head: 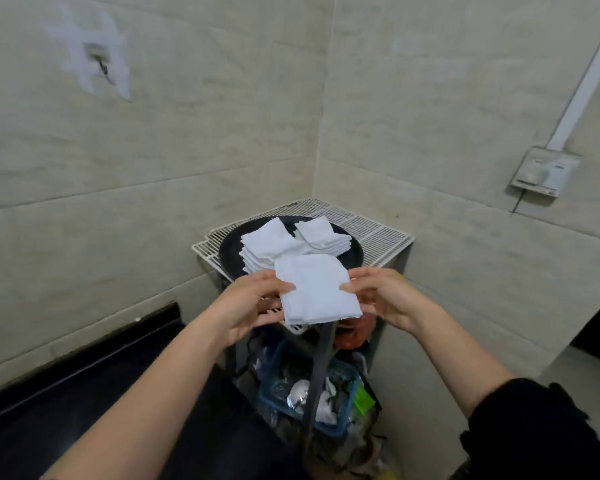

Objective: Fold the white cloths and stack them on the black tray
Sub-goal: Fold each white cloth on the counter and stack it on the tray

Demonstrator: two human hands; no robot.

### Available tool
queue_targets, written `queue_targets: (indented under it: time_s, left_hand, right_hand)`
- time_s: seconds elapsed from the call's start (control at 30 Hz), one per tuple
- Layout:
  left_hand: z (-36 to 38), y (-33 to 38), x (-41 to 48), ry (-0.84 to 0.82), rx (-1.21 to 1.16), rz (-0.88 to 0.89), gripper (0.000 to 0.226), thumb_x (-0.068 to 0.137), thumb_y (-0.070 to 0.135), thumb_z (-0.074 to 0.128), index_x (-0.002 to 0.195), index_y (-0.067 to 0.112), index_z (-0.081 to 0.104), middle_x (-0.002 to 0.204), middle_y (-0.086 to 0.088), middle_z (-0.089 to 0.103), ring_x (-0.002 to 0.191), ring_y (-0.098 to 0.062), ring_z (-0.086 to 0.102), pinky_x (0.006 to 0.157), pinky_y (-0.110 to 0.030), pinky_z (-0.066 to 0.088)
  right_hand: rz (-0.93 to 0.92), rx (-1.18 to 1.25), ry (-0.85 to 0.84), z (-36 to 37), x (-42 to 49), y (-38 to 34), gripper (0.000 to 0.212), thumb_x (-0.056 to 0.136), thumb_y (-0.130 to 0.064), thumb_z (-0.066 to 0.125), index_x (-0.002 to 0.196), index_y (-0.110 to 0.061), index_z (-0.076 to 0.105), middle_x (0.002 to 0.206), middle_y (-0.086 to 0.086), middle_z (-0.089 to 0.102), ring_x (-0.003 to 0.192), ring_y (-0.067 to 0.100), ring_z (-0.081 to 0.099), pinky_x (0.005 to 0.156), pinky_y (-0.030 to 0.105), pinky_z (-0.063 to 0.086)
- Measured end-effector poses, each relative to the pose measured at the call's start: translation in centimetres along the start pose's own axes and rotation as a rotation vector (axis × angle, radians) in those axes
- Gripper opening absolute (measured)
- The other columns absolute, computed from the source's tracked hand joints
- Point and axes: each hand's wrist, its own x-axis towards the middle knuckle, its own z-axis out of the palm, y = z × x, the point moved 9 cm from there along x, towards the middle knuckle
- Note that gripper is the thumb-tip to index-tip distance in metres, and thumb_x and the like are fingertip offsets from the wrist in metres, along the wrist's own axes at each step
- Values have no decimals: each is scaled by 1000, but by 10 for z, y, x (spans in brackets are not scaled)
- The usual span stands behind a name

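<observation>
Head view: on the left wall there is a patch of white tape [92, 58], and below it a black counter [84, 386] runs along the wall toward the corner. The left hand [253, 303] reaches out from a bare forearm, thumb on top of the cloth [317, 292] and fingers curled beneath, pinching its left edge. The cloth is folded into a thick white square and is held in the air between both hands, tilted slightly, just in front of the tray [231, 258] and over the near edge of the rack [378, 233]. Behind it, on the round black tray, sit two piles of folded white cloths: the left pile [267, 249] is the taller and nearer one, and the right pile [323, 233] lies just beside it, the two touching at their inner corners. The tray rests on the white wire rack, which tops a stand pushed into the corner. Under the rack I can see a blue basket [278, 365] stuffed with odds and ends, something red [355, 332] and a green packet [362, 400]. The right hand [385, 299] grips the cloth's right edge the same way, thumb above and fingers under it; its arm ends in a black sleeve [534, 420]. Farther right, a socket box [544, 173] hangs on the wall, with a white conduit [586, 74] rising from it.
</observation>
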Motion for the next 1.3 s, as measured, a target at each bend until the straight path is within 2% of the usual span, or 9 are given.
queue_targets:
  time_s: [0.2,0.5,0.57,0.67,0.8,0.9,1.03,1.17,1.3]
  left_hand:
    - [17,51,74,76,101,36,14,84,3,65,95,12,63,84,-2,72,71,-15,68,64,-27,58]
    - [34,98,167,244,145,107,13,85,-1,65,87,11,61,79,-4,66,62,-13,64,55,-21,56]
    - [36,99,184,305,176,106,14,86,-2,64,84,11,61,76,-4,68,62,-14,66,62,-25,59]
    - [37,92,209,401,227,65,17,85,-4,63,76,8,56,83,-12,67,71,-22,66,79,-35,58]
    - [31,83,230,530,342,1,12,82,-4,67,90,1,61,97,-24,69,81,-32,70,72,-34,60]
    - [23,78,234,645,508,-46,10,79,0,67,80,5,58,76,-17,58,64,-28,60,63,-30,55]
    - [22,72,232,736,662,-123,32,77,0,62,56,10,39,54,-9,47,48,-26,58,62,-36,54]
    - [25,73,231,742,778,-189,25,80,2,66,65,8,48,68,-17,63,74,-37,72,75,-48,60]
    - [28,77,230,747,860,-195,24,81,0,68,89,10,47,90,-19,68,78,-37,72,74,-46,60]
  right_hand:
    - [-22,9,7,-33,68,-51,20,79,8,67,86,-11,66,74,2,70,62,11,65,52,21,55]
    - [-62,-42,-95,-78,180,-108,18,78,6,68,90,-8,67,79,3,70,66,12,63,58,20,57]
    - [-62,-83,-130,-84,201,-113,17,80,7,67,87,-8,67,77,2,70,62,11,64,56,20,56]
    - [-27,-144,-167,-96,238,-110,18,79,9,67,87,-6,65,77,6,69,59,12,66,53,21,55]
    - [10,-196,-225,-100,279,-98,19,77,9,71,88,-5,66,81,10,70,66,17,66,59,24,58]
    - [31,-246,-299,-93,297,-85,21,76,7,72,93,-4,67,87,11,71,72,20,69,62,27,58]
    - [0,-391,-363,-84,309,-72,20,76,6,73,94,-2,67,87,13,72,73,22,70,64,29,57]
    - [-66,-527,-405,-78,308,-72,23,76,3,74,98,0,66,91,15,72,78,24,71,65,30,59]
    - [-103,-578,-410,-78,310,-72,21,76,-2,76,94,-4,65,92,14,71,78,22,70,64,29,59]
